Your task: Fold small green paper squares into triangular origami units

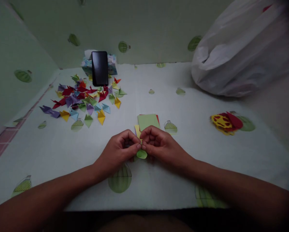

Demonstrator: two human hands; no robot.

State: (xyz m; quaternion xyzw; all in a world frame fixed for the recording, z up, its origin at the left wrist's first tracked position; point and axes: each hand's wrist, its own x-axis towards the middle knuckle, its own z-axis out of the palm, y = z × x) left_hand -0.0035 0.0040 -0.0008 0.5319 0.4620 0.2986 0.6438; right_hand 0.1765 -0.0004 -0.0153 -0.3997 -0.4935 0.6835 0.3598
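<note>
Both hands meet at the middle of the table, fingertips pinched together. Between the thumbs and forefingers of my left hand (121, 146) and my right hand (162, 146), a small bright green piece of paper (142, 154) shows just under the thumbs. Most of it is hidden by the fingers, so its folds cannot be made out. Right behind the hands lies a small stack of square paper sheets (148, 121), light green on top, with red and yellow edges peeking out.
A heap of folded paper cranes (81, 96) in many colours covers the back left. Behind it a phone (100, 68) leans on a tissue box (112, 62). A white plastic bag (236, 54) bulges at the back right. Yellow and red paper cutouts (223, 122) lie at the right.
</note>
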